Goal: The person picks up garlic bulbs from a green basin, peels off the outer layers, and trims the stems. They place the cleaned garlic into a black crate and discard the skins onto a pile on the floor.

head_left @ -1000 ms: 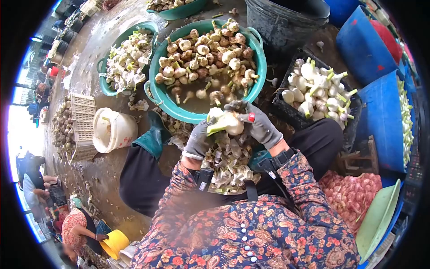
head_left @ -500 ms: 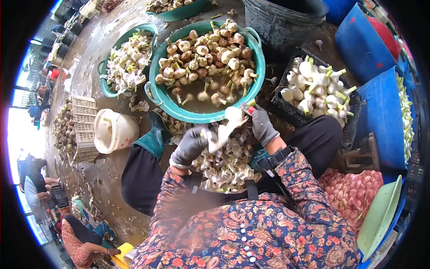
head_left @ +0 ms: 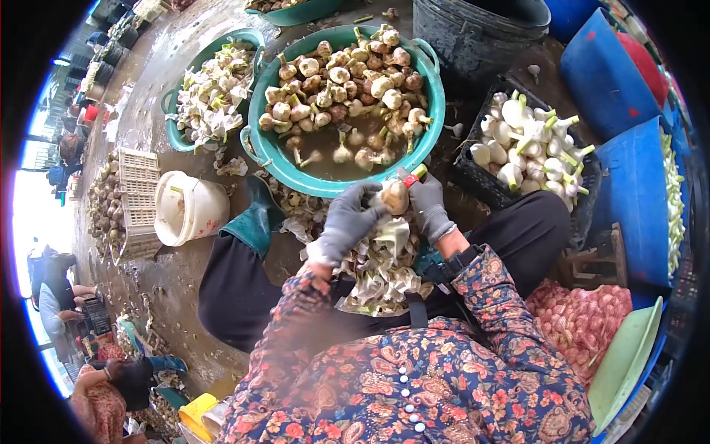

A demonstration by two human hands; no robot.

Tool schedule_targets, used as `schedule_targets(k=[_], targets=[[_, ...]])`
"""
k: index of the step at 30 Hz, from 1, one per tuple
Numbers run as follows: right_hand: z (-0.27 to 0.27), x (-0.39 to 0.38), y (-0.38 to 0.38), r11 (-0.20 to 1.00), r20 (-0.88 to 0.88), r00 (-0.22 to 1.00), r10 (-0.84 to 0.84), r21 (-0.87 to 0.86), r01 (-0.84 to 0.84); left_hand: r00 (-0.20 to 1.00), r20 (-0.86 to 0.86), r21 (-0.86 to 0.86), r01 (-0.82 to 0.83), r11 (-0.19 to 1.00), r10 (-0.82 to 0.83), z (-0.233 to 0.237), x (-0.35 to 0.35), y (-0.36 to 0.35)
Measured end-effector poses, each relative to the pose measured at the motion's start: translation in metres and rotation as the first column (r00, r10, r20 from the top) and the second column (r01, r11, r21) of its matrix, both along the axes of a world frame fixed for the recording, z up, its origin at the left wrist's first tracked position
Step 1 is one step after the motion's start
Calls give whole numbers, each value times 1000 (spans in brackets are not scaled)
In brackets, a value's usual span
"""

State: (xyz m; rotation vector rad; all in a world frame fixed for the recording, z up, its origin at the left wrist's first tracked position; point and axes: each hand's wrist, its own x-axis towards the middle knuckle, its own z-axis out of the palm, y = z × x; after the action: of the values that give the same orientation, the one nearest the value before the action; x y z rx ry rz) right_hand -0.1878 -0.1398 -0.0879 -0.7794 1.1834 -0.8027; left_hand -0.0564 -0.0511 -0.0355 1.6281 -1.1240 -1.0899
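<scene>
While it is gripped between both grey-gloved hands, the garlic bulb (head_left: 394, 197) is seen as a brownish, partly skinned head. It is held above the heap of peelings (head_left: 381, 270), just beside the teal basin (head_left: 310, 186). The left hand (head_left: 344, 222) is closed on the bulb. The right hand (head_left: 429, 209) is closed on the bulb and a red-handled tool (head_left: 409, 178). The tool's blade and the bulb's underside are hidden.

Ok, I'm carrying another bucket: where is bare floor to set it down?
Wet floor between the white bucket, the stacked baskets and the person's left leg is bare. Crowded ahead and right: garlic basin, black crate, blue tubs.
</scene>
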Motion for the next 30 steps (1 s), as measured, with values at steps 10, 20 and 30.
schedule_targets(k=[10, 20, 30], targets=[[-35, -29, -19, 905, 668, 736, 106, 242, -349, 744, -467, 177, 608, 774, -478, 42, 43, 40], [21, -21, -7, 502, -359, 878, 316, -722, -475, 770, -582, 411, 2, 912, 260, -17, -1, -17], [48, -38, -45, 951, 745, 634, -207, 306, -49, 926, 31, 490, 313, 813, -375, -2, 55, -35]])
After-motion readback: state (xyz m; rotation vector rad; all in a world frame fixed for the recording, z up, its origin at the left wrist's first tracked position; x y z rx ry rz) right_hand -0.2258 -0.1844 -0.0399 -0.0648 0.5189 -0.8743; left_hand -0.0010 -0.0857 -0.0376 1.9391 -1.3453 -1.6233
